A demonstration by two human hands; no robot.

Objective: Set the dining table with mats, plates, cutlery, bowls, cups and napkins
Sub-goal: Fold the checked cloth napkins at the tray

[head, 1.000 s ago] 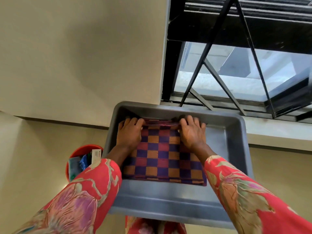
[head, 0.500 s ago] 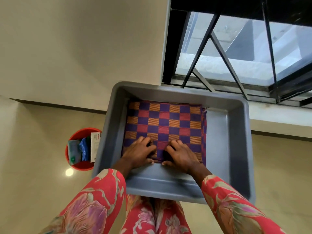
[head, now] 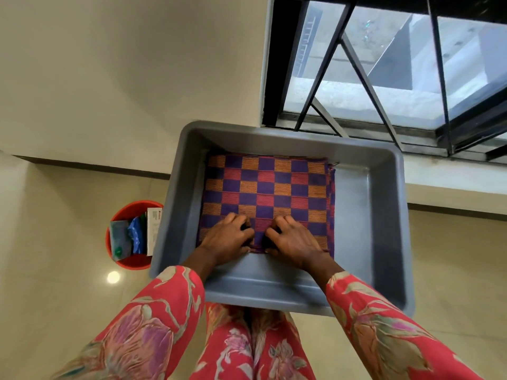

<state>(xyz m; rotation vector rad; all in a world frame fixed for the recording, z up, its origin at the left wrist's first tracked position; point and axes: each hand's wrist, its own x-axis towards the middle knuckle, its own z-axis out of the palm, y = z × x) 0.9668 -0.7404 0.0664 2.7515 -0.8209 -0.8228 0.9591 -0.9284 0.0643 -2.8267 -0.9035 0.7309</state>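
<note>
A stack of checkered mats point(head: 267, 190) in purple, orange and red lies flat in the left part of a grey plastic tub point(head: 384, 215). My left hand point(head: 226, 237) and my right hand point(head: 293, 239) sit side by side on the near edge of the stack. The fingers of both hands are curled and pinch the cloth at that edge, and a small fold of cloth bunches up between them. Red floral sleeves cover both forearms.
A red bucket point(head: 129, 259) with packets in it stands on the tiled floor left of the tub. A barred window point(head: 384, 64) rises behind the tub above a white sill. A beige wall fills the left.
Both hands have slid from the far edge of the mats to the near edge and now pinch the cloth there. The view has tilted down.
</note>
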